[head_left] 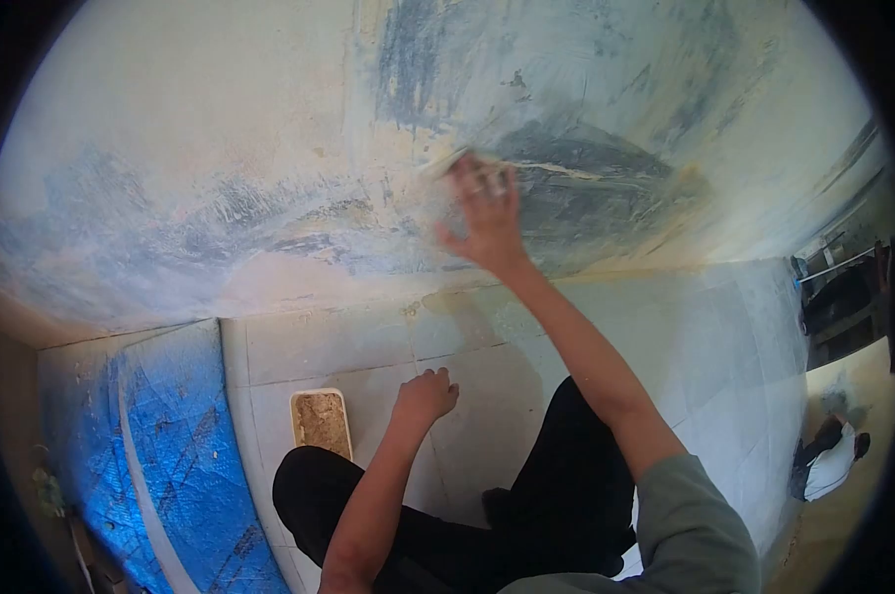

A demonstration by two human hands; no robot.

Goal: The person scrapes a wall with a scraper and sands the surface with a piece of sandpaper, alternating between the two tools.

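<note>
My right hand (489, 213) is up against the wall (269, 109), blurred by motion. Its fingers lie over a pale, flat piece (445, 161) whose edge shows past the fingertips; its exact kind is too smeared to tell. Around this hand the wall has dark grey patches (596, 198), a ragged light streak and uneven, chalky paint. My left hand (426, 396) hangs low over the tiled floor, fingers curled in, with nothing visible in it. Just left of it, a cream rectangular tub (347, 433) with brown, crumbly-looking contents stands on the floor, partly hidden by my knee.
A blue, crinkled sheet (185, 426) covers the floor at left, near the wall. Pale tiles (447, 337) run along the wall's foot. At far right, another person in a white top (831, 465) is by a wall, near dark clutter (848, 297).
</note>
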